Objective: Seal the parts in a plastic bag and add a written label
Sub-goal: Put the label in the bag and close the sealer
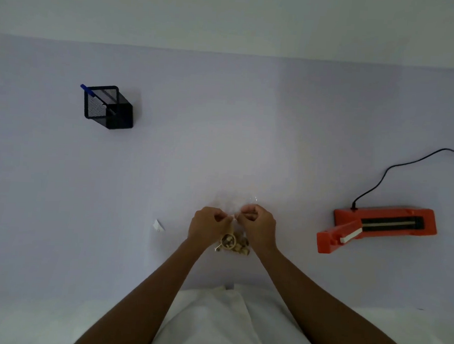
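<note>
A clear plastic bag [236, 203] lies on the table near its front middle, hard to see against the pale surface. Several small beige parts [233, 245] are bunched at its near end. My left hand [208, 225] and my right hand [259, 225] pinch the bag side by side just above the parts, fingers closed on the plastic. A small white paper label [158, 225] lies on the table to the left of my left hand.
An orange heat sealer [376, 229] with its lid raised sits at the right, its black cord [396, 166] running off the right edge. A black mesh pen holder [108, 107] with a blue pen [88, 91] stands at the far left. White cloth [211, 319] covers my lap.
</note>
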### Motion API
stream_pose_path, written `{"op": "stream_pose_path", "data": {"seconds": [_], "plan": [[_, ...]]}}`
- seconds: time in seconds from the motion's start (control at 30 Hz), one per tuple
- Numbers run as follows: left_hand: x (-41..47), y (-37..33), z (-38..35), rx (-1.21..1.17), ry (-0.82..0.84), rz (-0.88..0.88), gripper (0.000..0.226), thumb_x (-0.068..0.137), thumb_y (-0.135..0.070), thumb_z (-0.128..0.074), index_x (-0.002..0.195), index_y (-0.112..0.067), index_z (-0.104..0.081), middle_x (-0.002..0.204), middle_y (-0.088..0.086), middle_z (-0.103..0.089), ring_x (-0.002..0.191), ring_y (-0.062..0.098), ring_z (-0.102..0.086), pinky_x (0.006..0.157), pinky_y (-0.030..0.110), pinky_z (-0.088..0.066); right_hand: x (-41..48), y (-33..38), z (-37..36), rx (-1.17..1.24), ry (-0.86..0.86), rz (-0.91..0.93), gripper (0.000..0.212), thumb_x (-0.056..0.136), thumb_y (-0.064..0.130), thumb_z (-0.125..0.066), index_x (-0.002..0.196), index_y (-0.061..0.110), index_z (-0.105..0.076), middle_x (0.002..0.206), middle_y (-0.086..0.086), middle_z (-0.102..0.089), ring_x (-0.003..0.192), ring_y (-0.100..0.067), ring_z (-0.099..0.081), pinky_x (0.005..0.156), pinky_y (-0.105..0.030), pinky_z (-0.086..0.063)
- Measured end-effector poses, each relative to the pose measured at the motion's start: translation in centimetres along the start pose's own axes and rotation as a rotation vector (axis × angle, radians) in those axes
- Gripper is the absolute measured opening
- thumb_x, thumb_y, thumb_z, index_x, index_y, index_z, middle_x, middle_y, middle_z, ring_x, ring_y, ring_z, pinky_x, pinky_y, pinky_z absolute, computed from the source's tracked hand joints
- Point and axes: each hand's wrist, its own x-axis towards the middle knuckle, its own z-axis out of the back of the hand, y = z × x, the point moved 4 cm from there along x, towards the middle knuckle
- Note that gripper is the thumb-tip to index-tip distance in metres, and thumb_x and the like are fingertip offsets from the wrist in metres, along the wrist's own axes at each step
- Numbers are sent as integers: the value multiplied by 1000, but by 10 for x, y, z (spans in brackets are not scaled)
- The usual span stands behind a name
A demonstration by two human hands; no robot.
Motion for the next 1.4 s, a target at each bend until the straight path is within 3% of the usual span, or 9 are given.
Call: {"op": "stream_pose_path", "data": {"seconds": [0.23,0.43,0.73,1.03,1.2,1.4], "plan": [[7,-1,-3,59,2,45,17,86,-32,-64,82,-20,-75,76,-6,-71,72,11,-65,61,22,-45,2,1,1,-38,8,31,15,78,15,-81,88,10,-70,75,3,-72,70,-7,-70,67,-22,-59],[8,-4,-3,79,-2,87,17,84,-31,-62,74,-19,-71,71,-5,-68,66,14,-63,56,23,-42,3,4,-1,-92,20,61,14,79,12,-79,88,10,-69,76,1,-70,69,-8,-67,60,-9,-51],[8,-7,-5,121,-27,97,20,80,-29,-62,66,-16,-67,64,-2,-66,61,17,-64,56,28,-51,5,6,-4,-155,0,85,12,79,10,-77,85,11,-66,74,0,-67,66,-9,-63,56,-12,-49],[9,-13,-6,193,-45,90,23,80,-37,-63,67,-19,-61,66,-3,-62,64,19,-62,61,31,-53,3,6,-11,-214,21,108,11,79,11,-74,83,11,-65,71,-1,-64,66,-17,-63,61,-30,-55],[12,1,1,185,-61,127,31,77,-47,-68,68,-18,-60,68,-1,-64,65,19,-63,57,28,-49,8,-3,-3,-200,5,98,24,76,17,-83,79,15,-59,68,5,-53,60,-7,-49,57,-21,-44],[12,8,7,202,-63,126,41,79,-51,-70,60,-21,-48,61,-5,-56,60,17,-57,54,25,-40,6,-5,7,-156,-25,128,19,83,6,-75,79,14,-58,65,7,-50,58,-3,-47,55,-12,-41]]}}
